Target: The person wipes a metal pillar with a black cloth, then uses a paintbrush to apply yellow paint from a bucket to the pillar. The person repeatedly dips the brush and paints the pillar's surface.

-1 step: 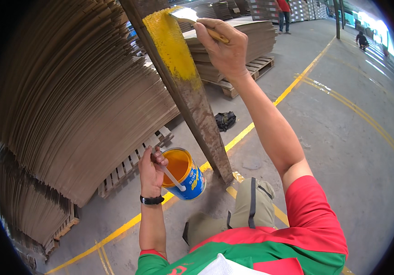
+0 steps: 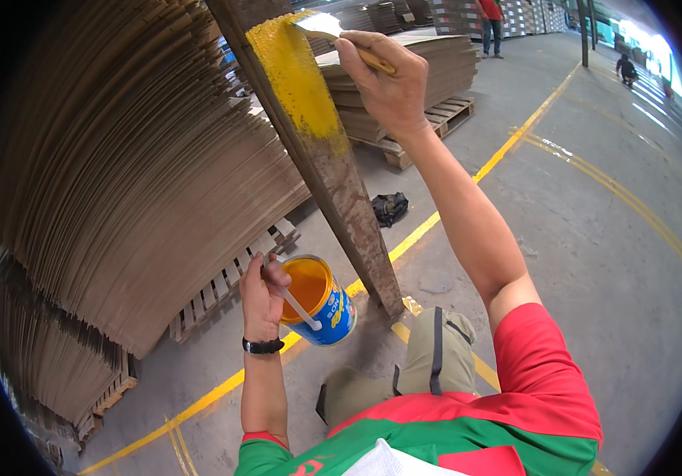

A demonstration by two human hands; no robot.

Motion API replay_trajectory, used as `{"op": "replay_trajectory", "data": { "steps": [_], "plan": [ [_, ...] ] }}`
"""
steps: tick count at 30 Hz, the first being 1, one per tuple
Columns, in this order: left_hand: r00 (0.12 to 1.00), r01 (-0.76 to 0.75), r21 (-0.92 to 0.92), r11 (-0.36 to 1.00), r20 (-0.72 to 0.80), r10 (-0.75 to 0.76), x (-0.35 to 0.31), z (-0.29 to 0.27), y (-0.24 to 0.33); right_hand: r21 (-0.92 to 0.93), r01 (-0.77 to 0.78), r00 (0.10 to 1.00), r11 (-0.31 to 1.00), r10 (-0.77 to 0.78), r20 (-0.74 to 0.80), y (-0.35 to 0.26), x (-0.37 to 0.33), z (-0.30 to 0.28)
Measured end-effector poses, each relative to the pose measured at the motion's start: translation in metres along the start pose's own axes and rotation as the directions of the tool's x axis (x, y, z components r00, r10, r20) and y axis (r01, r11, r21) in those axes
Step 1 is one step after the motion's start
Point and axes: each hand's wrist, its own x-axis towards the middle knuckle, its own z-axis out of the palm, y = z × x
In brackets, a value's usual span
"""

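My right hand (image 2: 396, 86), raised at the upper middle, is closed around the wooden handle of a paintbrush (image 2: 376, 62). The brush's bristle end touches the top of a wet-looking yellow patch (image 2: 297, 87) on a steel post (image 2: 350, 202). Below that patch the post's face is bare, brown and stained. Low on the left, my left hand (image 2: 260, 305) grips the white handle of a blue paint can (image 2: 336, 319). The can hangs tilted beside the post, its open mouth showing yellow-orange paint inside.
Tall stacks of brown cardboard sheets (image 2: 134, 182) on pallets fill the left. Another stack (image 2: 456, 67) on a wooden pallet (image 2: 452, 117) stands behind the post. A black bundle (image 2: 390, 209) lies near a yellow floor line (image 2: 416, 236). Two people (image 2: 491, 24) are far off.
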Motion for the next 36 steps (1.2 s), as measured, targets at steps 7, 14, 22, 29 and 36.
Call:
{"op": "replay_trajectory", "data": {
  "steps": [7, 14, 22, 29, 36],
  "plan": [
    [1.0, 0.0, 0.008, 1.0, 0.007, 0.0, -0.002, 0.003, -0.001, 0.022, -0.019, 0.999, 1.0, 0.019, -0.027, 0.001, -0.001, 0.006],
    [1.0, 0.012, -0.003, 1.0, 0.017, -0.012, 0.0, 0.001, -0.002, -0.001, -0.007, 1.0, 1.0, 0.007, -0.01, 0.005, 0.0, 0.012],
    [0.998, 0.035, 0.0, 0.999, 0.048, -0.035, 0.003, -0.004, -0.004, 0.002, -0.008, 1.0, 1.0, 0.009, -0.009, 0.005, 0.0, 0.017],
    [1.0, 0.015, -0.011, 1.0, 0.006, -0.015, 0.002, -0.003, -0.003, -0.029, 0.022, 1.0, 0.999, -0.022, 0.009, -0.001, -0.003, 0.021],
    [0.998, 0.04, -0.025, 0.999, 0.039, -0.039, 0.003, -0.007, -0.003, -0.008, 0.024, 1.0, 1.0, -0.024, 0.002, -0.002, -0.007, 0.015]
  ]
}}
